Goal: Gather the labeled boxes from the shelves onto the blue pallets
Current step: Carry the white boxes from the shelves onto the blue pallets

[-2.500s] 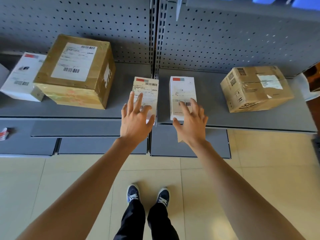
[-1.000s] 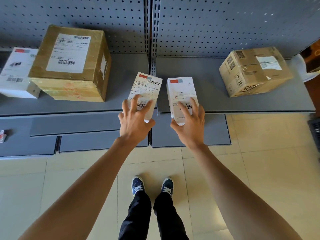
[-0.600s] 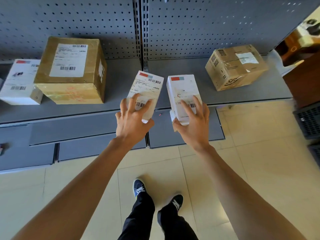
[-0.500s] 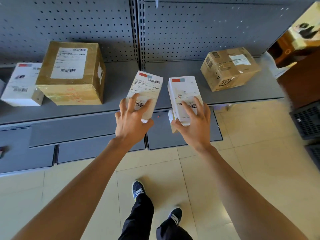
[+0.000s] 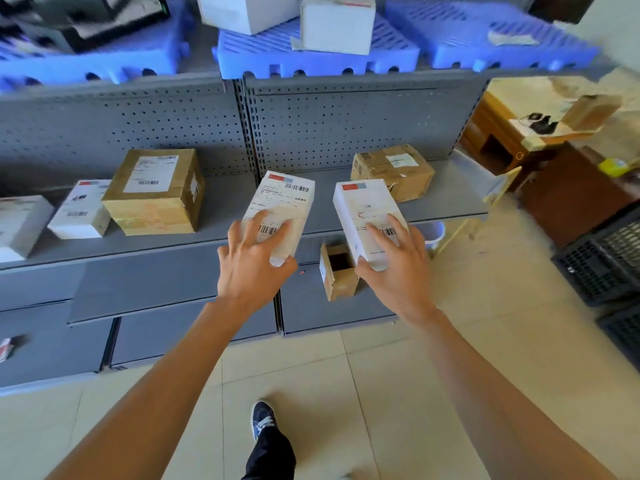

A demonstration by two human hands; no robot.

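Left hand (image 5: 252, 268) gripping white box (image 5: 282, 211); right hand (image 5: 398, 268) gripping second white box (image 5: 367, 216). Both being carried label-up, lifted clear of shelf (image 5: 221, 223), likely heading for pallets (image 5: 311, 53) above.

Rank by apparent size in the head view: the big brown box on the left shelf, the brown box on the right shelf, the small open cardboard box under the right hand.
1. Big brown box.
2. Right-shelf brown box, though it sits farther back.
3. Small open cardboard box, clearly smallest.
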